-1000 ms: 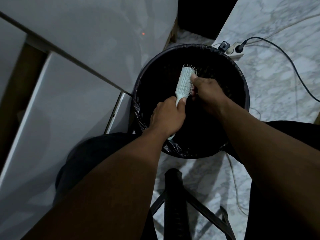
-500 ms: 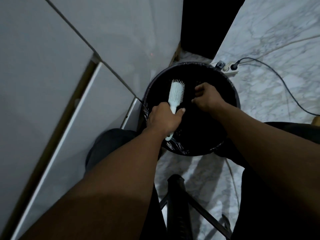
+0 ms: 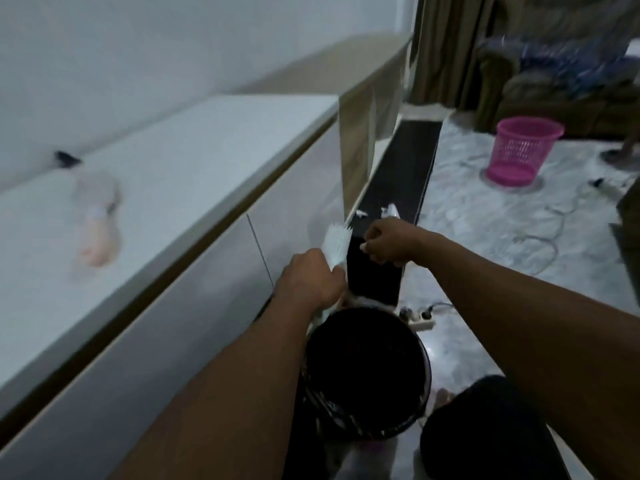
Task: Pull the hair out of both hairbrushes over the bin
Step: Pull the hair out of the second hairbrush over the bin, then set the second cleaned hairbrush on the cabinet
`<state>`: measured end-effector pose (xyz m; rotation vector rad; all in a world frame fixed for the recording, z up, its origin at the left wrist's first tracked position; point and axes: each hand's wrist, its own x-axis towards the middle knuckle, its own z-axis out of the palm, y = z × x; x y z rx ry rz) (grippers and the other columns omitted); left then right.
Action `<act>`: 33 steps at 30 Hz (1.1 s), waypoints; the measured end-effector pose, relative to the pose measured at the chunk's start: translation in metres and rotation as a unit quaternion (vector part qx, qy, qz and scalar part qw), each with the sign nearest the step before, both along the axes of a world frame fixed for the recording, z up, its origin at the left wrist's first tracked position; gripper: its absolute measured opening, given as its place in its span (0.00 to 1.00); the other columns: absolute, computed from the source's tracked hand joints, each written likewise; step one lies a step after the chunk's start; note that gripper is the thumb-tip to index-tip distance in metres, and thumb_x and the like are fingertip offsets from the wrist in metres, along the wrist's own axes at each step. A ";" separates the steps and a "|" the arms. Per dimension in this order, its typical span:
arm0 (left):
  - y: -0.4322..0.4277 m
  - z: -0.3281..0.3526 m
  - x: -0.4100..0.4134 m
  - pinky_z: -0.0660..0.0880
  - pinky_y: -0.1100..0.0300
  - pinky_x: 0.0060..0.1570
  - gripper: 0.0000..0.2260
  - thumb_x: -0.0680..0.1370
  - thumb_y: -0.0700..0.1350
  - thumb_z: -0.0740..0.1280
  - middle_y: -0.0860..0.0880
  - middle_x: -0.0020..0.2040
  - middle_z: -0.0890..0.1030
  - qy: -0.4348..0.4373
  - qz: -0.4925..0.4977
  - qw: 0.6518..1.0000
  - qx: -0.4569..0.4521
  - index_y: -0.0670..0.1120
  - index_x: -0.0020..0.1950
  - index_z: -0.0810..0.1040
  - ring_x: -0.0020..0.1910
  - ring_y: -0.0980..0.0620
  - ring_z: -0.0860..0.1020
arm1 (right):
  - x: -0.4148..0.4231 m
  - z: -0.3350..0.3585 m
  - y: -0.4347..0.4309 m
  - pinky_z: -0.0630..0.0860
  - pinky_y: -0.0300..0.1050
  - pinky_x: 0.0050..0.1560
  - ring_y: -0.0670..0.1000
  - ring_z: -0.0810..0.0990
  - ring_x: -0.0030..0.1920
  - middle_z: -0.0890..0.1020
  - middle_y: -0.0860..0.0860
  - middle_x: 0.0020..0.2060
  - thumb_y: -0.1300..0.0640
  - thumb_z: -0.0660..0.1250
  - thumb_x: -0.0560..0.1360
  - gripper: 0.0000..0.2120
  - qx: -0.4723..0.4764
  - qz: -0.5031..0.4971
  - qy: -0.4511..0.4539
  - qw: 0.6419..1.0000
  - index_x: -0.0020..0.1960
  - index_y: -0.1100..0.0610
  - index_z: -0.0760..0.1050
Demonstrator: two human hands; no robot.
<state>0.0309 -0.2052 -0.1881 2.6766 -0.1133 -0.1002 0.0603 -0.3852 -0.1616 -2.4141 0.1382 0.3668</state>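
Observation:
My left hand point(image 3: 310, 280) grips the handle of a pale hairbrush point(image 3: 337, 242), whose bristled head points up and away. Just right of the brush head, my right hand point(image 3: 388, 240) is pinched closed; I cannot make out any hair between its fingers. Both hands are raised above and beyond the black lined bin point(image 3: 370, 368), which stands on the floor between my knees. A blurred pinkish object point(image 3: 98, 220) lies on the white cabinet top to the left; I cannot tell what it is.
A long white cabinet point(image 3: 194, 174) runs along the left. A power strip point(image 3: 420, 320) with cables lies on the marble floor behind the bin. Farther off, a pink basket point(image 3: 523, 150) stands in front of a sofa point(image 3: 554, 74).
The view has swung up from the bin toward the room. Both hands have lifted with the brush, from inside the bin's mouth to above and beyond it.

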 end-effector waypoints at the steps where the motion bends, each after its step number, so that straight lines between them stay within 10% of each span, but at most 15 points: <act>1: 0.004 0.023 -0.005 0.78 0.52 0.52 0.20 0.78 0.57 0.63 0.40 0.58 0.80 -0.027 0.006 1.000 0.007 0.43 0.61 0.77 0.55 0.38 0.80 | -0.006 0.027 0.005 0.78 0.48 0.38 0.56 0.77 0.36 0.80 0.56 0.37 0.56 0.67 0.77 0.06 -0.008 0.004 -0.030 1.000 0.43 0.57 0.77; 8: 0.034 0.153 -0.042 0.72 0.54 0.44 0.17 0.78 0.56 0.61 0.45 0.55 0.80 -0.184 0.042 0.979 0.075 0.47 0.59 0.77 0.52 0.41 0.80 | -0.044 0.168 0.040 0.77 0.51 0.41 0.54 0.77 0.36 0.86 0.62 0.43 0.59 0.66 0.77 0.13 -0.007 0.030 -0.153 0.988 0.52 0.68 0.80; 17: 0.115 0.238 -0.066 0.74 0.55 0.42 0.14 0.78 0.56 0.62 0.49 0.45 0.76 -0.275 0.128 0.948 0.101 0.47 0.55 0.72 0.44 0.45 0.78 | -0.063 0.252 0.102 0.76 0.45 0.39 0.53 0.80 0.41 0.84 0.53 0.42 0.52 0.68 0.77 0.12 0.008 0.073 -0.242 0.968 0.59 0.56 0.75; 33: 0.269 0.217 -0.083 0.68 0.56 0.43 0.11 0.77 0.53 0.62 0.49 0.45 0.72 -0.193 0.321 0.921 0.102 0.46 0.52 0.71 0.46 0.44 0.75 | -0.033 0.233 0.266 0.69 0.44 0.51 0.52 0.75 0.52 0.74 0.49 0.54 0.49 0.68 0.77 0.14 -0.019 0.202 -0.251 0.947 0.60 0.53 0.75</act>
